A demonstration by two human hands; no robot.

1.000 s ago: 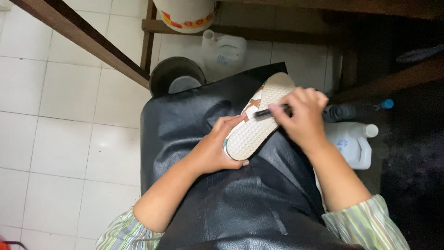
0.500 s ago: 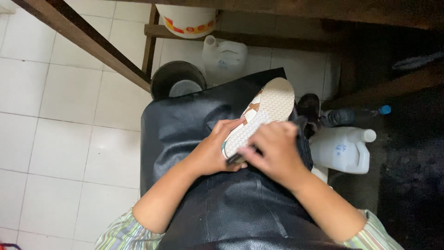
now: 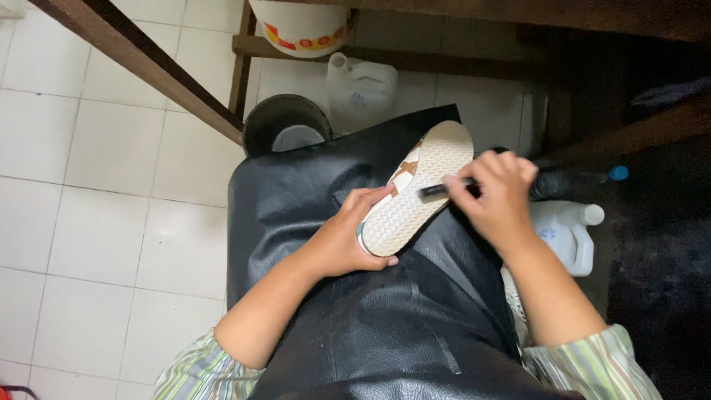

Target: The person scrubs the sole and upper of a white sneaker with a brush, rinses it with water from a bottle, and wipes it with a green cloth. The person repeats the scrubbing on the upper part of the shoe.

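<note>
A cream shoe sole (image 3: pixel 415 196) with a patterned tread lies tread-up on the black apron (image 3: pixel 355 311) over my lap. My left hand (image 3: pixel 348 237) grips its near end from the left side. My right hand (image 3: pixel 496 196) is closed on a small dark brush (image 3: pixel 444 189), whose tip rests on the sole's right edge near the middle. A tan strap shows at the sole's left edge.
A dark round can (image 3: pixel 285 130) stands on the white tiled floor ahead of my knees. Behind it are a white jug (image 3: pixel 363 85) and a white bucket (image 3: pixel 300 26). Another white jug (image 3: pixel 566 233) and a dark bottle with a blue cap (image 3: pixel 581 178) sit at right. A wooden beam (image 3: pixel 141 63) crosses upper left.
My right hand, down over the near part of the sole half a second ago, has moved back up to its right edge with the brush. The left hand keeps its hold.
</note>
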